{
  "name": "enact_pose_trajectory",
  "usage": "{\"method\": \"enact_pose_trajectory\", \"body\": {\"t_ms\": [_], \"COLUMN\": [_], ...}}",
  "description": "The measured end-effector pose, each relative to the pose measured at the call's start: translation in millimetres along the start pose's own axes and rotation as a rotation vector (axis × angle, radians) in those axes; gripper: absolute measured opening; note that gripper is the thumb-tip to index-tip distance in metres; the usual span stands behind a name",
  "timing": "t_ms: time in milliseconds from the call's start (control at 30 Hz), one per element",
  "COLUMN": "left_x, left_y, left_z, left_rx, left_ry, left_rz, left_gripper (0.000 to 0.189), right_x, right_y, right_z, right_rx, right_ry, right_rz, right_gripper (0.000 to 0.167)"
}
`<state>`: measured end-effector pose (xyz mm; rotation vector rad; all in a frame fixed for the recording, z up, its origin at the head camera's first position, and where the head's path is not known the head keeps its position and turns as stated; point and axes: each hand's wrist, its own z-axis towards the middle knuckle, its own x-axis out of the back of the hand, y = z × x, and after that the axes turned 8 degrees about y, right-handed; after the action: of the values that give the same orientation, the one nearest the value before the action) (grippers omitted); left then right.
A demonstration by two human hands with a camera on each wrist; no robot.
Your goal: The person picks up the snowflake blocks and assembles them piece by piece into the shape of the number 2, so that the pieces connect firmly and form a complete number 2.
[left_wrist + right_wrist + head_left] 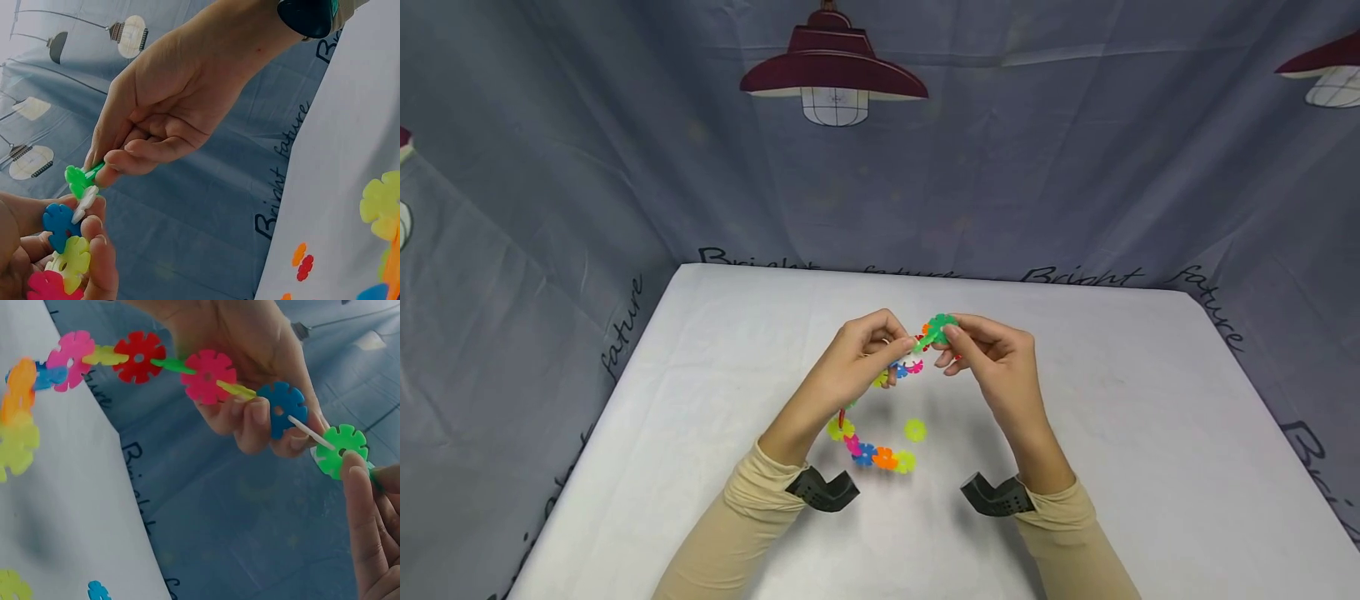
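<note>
My left hand (859, 350) holds one end of a chain of notched, flower-shaped plastic discs. In the right wrist view, a blue disc (281, 409) lies against its fingers, with a white disc (311, 432) linking it to a bright green disc (340, 440). My right hand (1003, 354) pinches a darker green disc (942, 327), which meets the bright green one at its edge. The chain runs back past a pink disc (208, 376) and a red disc (139, 357). Its far part, with an orange disc (885, 458), curves low between the forearms.
A yellow-green disc (915, 430) lies apart on the white table (1150, 433). Beyond the hands, small orange (300, 253) and red discs (305, 267) show on the tabletop. Grey printed curtains (1037, 167) enclose the table's back and sides.
</note>
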<state>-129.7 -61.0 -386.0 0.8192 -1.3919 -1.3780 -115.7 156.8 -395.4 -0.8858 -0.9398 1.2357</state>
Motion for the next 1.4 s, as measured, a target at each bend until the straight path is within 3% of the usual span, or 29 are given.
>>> {"method": "enact_pose_trajectory", "body": {"t_ms": [367, 533, 733, 1000, 1200, 1400], "left_x": [-0.5, 3.1, 10.8, 16.5, 20.1, 21.0], "left_y": [3.5, 8.1, 10.1, 7.7, 7.1, 6.9], "left_z": [0.9, -0.3, -2.7, -3.6, -3.4, -3.8], "left_rx": [0.023, 0.049, -0.020, -0.101, -0.080, -0.069], "left_ry": [-0.083, -0.096, -0.121, -0.026, 0.065, 0.086], "left_rz": [-0.026, 0.016, 0.069, 0.170, 0.167, 0.157], "left_gripper": [0.016, 0.019, 0.041, 0.042, 0.032, 0.026], "right_x": [-3.2, -2.3, 1.7, 12.0, 15.3, 16.1], "right_y": [1.5, 1.9, -1.0, -2.4, -3.6, -2.1], "right_z": [0.3, 0.4, 2.1, 5.0, 6.9, 7.2], "right_rx": [-0.022, -0.043, -0.052, -0.044, -0.055, -0.056], "right_ry": [-0.035, 0.000, 0.056, 0.041, -0.020, -0.073], "right_rz": [0.033, 0.031, 0.073, 0.053, 0.107, 0.120], "right_gripper": [0.018, 0.020, 0.022, 0.018, 0.014, 0.014]}}
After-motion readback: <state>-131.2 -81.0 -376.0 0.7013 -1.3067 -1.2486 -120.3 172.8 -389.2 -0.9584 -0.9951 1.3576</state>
